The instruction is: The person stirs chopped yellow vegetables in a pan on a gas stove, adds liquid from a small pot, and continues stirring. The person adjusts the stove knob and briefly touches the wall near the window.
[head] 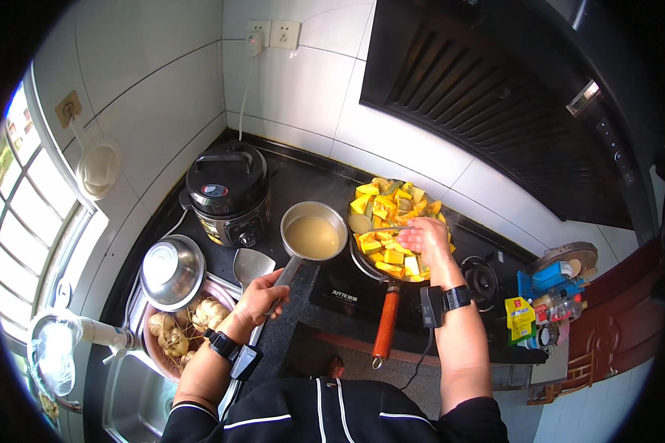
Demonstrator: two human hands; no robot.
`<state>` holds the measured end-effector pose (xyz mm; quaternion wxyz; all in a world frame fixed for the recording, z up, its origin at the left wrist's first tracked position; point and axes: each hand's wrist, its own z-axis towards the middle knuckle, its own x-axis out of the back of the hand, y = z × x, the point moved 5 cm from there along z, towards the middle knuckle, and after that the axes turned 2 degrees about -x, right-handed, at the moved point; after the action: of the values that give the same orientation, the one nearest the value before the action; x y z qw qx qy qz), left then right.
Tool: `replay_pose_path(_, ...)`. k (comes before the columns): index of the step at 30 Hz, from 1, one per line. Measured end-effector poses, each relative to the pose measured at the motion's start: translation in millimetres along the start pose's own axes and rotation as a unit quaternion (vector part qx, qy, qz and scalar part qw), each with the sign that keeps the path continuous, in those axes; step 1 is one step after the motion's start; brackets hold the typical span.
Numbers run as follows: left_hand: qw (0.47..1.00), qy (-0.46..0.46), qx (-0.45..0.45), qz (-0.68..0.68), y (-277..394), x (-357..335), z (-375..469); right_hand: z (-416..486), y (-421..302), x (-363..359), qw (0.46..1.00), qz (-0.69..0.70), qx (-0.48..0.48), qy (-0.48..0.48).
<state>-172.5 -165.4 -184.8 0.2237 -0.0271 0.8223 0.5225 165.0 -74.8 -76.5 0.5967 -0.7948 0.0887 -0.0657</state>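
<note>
My left hand grips the handle of a small metal saucepan holding cloudy, pale yellow liquid. The saucepan is over the dark counter, left of a wok-like pan. Chunks of pumpkin, yellow with some green rind, fill that pan. Above them my right hand holds a ladle by its thin handle. Its round bowl, with similar liquid in it, is over the pan's left side. The red-brown pan handle points toward me. A metal spatula lies near my left hand, its handle mostly hidden.
A black electric pressure cooker stands in the corner. Left of me are an upturned steel bowl, a basin of knobbly root vegetables and a sink. Bottles and a yellow packet stand right; a range hood hangs above.
</note>
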Motion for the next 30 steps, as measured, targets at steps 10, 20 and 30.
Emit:
replay_pose_path(10,1.0,0.003,-0.006,0.024,2.6,-2.5,2.7,-24.4,-31.0,-24.0,0.997,-0.031,0.056,-0.03)
replay_pose_path(20,1.0,0.003,-0.012,0.001,4.0,-4.0,-0.5,-69.3,-16.6,-91.4,0.85,-0.353,0.38,-0.09)
replay_pose_path(30,1.0,-0.005,-0.014,-0.009,-3.1,-1.0,-1.4,-39.2,-25.1,-41.3,0.952,-0.249,0.169,-0.052)
